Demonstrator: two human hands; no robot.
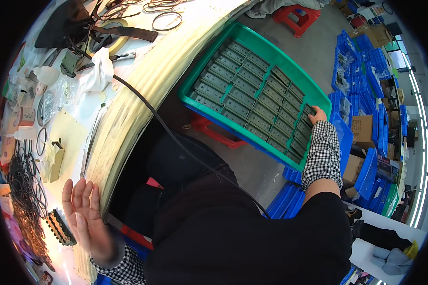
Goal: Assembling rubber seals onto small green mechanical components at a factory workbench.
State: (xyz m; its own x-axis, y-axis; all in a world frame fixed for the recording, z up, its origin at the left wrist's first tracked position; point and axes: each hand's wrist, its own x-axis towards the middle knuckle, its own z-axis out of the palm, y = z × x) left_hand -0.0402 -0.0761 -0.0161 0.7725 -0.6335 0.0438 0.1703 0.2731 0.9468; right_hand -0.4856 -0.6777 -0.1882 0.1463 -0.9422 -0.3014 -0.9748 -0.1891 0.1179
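Note:
A green tray (266, 40) slants at the right of my body, filled with rows of flat, dark olive rectangular parts (245, 85). My right hand (318, 115) reaches over its right rim, fingers bent onto an olive part (305, 122) at the end of a row. The fingertips are partly hidden there. On the left, my left hand (84, 209) is raised over the workbench edge, palm up, fingers stretched out and holding nothing. Beside it lies a small dark block with a tan, ridged face (60, 227). Checked sleeve covers show on both forearms.
The workbench (123, 114) carries black cords (26, 190), a roll of tape (118, 40), tweezers (93, 137) and a white tissue (99, 71). A black cable (161, 121) crosses before my body. Red stools (297, 20) and stacked blue crates (366, 80) stand around the tray.

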